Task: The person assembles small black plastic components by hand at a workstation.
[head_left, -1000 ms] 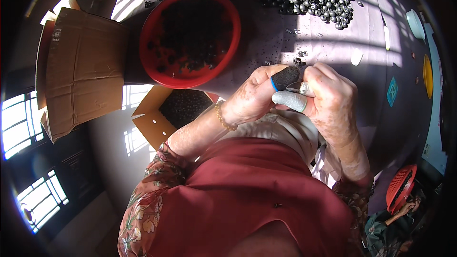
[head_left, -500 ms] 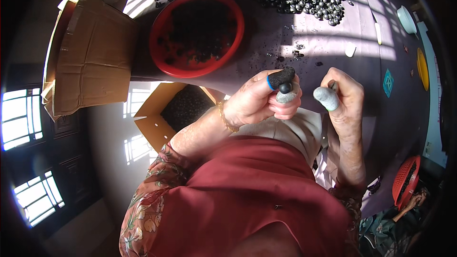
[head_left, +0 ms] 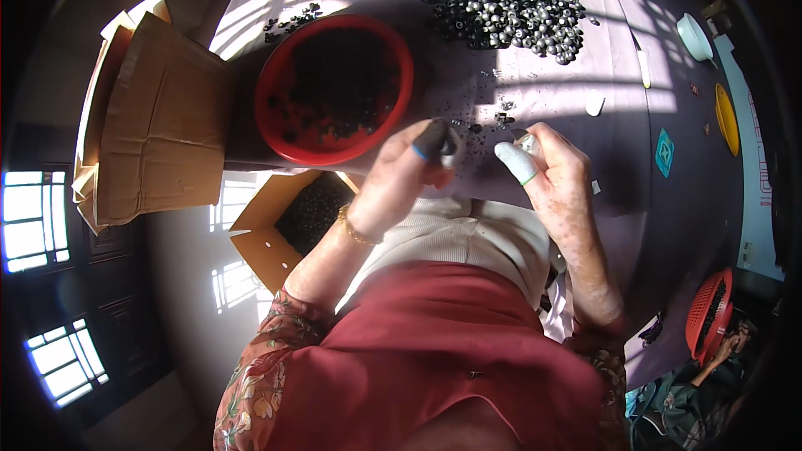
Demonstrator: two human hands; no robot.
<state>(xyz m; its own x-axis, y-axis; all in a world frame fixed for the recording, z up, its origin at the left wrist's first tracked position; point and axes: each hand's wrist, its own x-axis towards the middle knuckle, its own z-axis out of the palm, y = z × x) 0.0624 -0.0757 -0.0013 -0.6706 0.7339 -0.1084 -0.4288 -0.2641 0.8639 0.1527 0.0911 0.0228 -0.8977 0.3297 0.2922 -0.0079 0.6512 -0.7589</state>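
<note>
My left hand (head_left: 399,175) is closed in a pinch beside the red basin's near right edge, slightly smeared by motion. Its thumb wears a black finger cot (head_left: 431,137) with a blue band. A small round black piece (head_left: 449,147) shows between thumb and fingers. To its right, my right hand (head_left: 561,169) is closed too, its thumb in a white finger cot (head_left: 515,163). A thin dark edge shows at those fingertips, too small to name. Dark pieces fill much of the red basin (head_left: 264,88). Loose dark bits (head_left: 503,119) lie on the cloth beyond my hands.
A heap of shiny black round pieces (head_left: 510,8) covers the far table. At left stands a cardboard box (head_left: 159,117); below the table edge, another box (head_left: 255,230) holds dark pieces. A white bowl (head_left: 695,37) and yellow dish (head_left: 727,119) lie right. Another person's hand (head_left: 735,341) touches a red basket (head_left: 704,305).
Both hands have moved left and farther from my body, the left one nearer the red basin. The view has shifted slightly, and another person's arm now shows at the far left.
</note>
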